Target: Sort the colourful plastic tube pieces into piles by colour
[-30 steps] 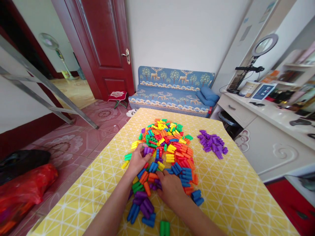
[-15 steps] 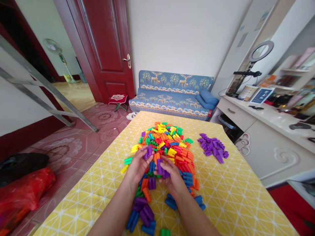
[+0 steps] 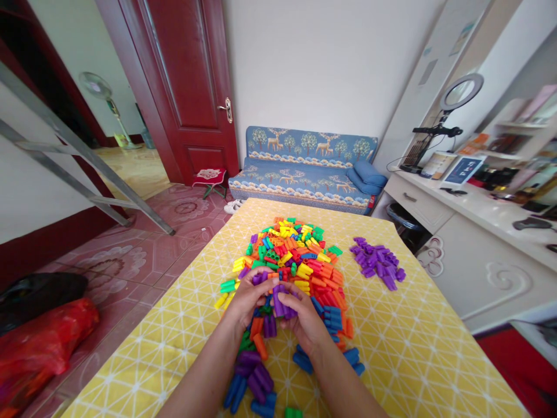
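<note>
My left hand (image 3: 250,293) is closed around a purple plastic piece (image 3: 260,278) that pokes out above its fingers. Close beside it, my right hand (image 3: 300,313) grips purple double-tube pieces (image 3: 278,302) between thumb and fingers. The fingertips of both hands nearly meet, and whether they touch I cannot tell. Beneath and beyond them lies a heap of mixed-colour plastic pieces (image 3: 296,244), partly hidden by the hands. Toward me lie loose purple pieces (image 3: 260,380) and blue pieces (image 3: 235,392). A separate pile of purple pieces (image 3: 378,262) sits to the right.
The pieces rest on a table with a yellow patterned cloth (image 3: 418,348). A blue sofa (image 3: 300,168) stands behind it, and a white dresser (image 3: 470,244) is on the right. To the left are a metal ladder (image 3: 126,203) and a red bag (image 3: 47,342).
My left hand has moved slightly right and down toward my right hand, closing the gap between them. The right hand stays nearly in place, still gripping purple pieces.
</note>
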Demonstrator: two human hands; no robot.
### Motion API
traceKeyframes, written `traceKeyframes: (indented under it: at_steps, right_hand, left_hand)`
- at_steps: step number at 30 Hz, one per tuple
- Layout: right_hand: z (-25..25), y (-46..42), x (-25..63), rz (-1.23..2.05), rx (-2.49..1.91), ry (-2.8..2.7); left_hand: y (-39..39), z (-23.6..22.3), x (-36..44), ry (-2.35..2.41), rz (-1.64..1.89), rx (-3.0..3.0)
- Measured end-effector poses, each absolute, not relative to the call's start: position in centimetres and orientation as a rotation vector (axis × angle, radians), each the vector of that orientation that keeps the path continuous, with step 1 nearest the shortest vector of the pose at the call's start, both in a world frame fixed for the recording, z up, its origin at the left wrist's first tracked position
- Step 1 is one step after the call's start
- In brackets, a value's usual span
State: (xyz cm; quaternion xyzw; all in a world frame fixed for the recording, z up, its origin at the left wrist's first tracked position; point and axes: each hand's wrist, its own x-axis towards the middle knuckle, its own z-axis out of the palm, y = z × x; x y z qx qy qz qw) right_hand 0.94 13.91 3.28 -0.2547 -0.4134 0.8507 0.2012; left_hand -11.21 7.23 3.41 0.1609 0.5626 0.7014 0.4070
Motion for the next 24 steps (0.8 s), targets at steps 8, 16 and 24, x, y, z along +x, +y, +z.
traceKeyframes:
  at_steps: [8,16,24]
  right_hand:
    - [2.1,13.0,1.3,2.438,-0.740,-0.986]
    - [1.7,13.2,0.6,2.384,-0.764,-0.657]
    - [2.9,12.8,-0.5,2.329,-0.556,-0.754]
  left_hand:
    - [7.4,1.7,-14.1,2.128,1.882,0.783]
    - [7.8,2.5,-10.5,1.874,2.003,0.729]
    - [7.5,4.3,-6.4,2.237,1.252,1.724]
